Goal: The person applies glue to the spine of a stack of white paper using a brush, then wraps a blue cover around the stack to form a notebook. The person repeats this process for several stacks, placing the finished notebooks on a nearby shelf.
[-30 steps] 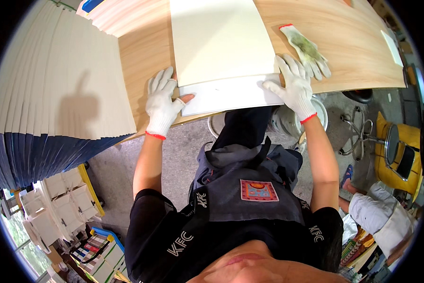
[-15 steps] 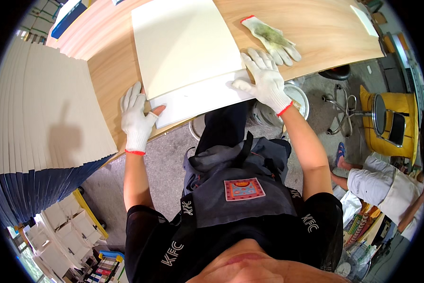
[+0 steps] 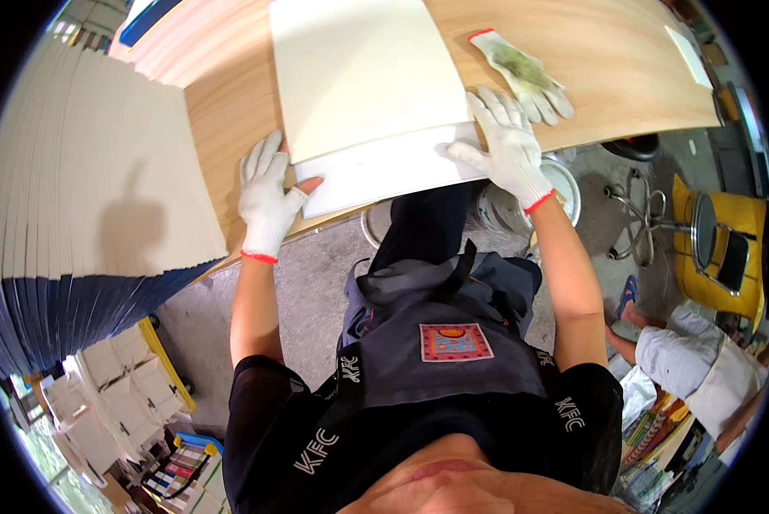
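A large cream sheet (image 3: 363, 77) lies over a white sheet (image 3: 384, 173), whose near strip shows along the table edge. My left hand (image 3: 269, 193), in a white knit glove with red cuff, rests at their left side. Its fingers are stretched out beside the edge, and the bare thumb tip touches the white sheet's near corner. At the right side my right hand (image 3: 506, 150), gloved alike, lies with fingers spread. Its thumb rests on the white sheet, its fingertips by the cream sheet's edge. Beyond it lies a loose, stained white glove (image 3: 521, 73).
A tall row of cream boards with dark blue lower edges (image 3: 93, 163) stands left of the wooden table (image 3: 230, 111). Buckets (image 3: 564, 193) are under the table's near edge. To the right are a stool base (image 3: 646, 218), a yellow bundle (image 3: 718, 248) and a person in light clothes (image 3: 680, 351).
The whole view has shifted, so table, sheets and hands appear slightly farther right and higher. Both hands keep their places on the sheets.
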Available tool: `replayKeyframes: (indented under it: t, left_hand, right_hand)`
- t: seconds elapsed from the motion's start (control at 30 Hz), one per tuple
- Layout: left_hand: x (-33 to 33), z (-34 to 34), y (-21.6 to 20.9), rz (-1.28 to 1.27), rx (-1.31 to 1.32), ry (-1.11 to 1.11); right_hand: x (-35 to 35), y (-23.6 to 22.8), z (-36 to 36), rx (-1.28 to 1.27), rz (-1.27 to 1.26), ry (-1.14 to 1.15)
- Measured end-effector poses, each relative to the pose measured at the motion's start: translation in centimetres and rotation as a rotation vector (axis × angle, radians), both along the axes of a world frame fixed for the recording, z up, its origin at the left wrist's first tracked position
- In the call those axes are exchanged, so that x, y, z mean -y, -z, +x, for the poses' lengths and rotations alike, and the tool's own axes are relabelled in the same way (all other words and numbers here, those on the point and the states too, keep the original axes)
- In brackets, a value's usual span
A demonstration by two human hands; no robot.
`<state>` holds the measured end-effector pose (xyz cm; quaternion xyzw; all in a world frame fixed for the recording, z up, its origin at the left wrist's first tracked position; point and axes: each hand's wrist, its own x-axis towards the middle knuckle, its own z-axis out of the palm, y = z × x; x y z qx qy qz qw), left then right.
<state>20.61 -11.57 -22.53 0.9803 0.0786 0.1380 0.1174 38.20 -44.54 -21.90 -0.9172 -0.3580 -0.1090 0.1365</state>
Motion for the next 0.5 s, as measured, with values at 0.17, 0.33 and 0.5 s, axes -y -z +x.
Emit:
replayKeyframes:
  t: [0.17,0.33,0.5]
  left_hand:
    - [0.39,0.09,-0.33,-0.050,0.002,0.001]
    - [0.44,-0.01,-0.33,-0.024,-0.009,-0.018]
    - [0.70,0.00,-0.38,-0.040,-0.001,-0.053]
  right_hand:
    - [-0.01,-0.22,-0.16,-0.016,-0.020,0.022]
    - [0.00,-0.08,-0.14,0.006,-0.013,0.020]
    - [0.13,0.19,-0.15,0.008,0.005,0.014]
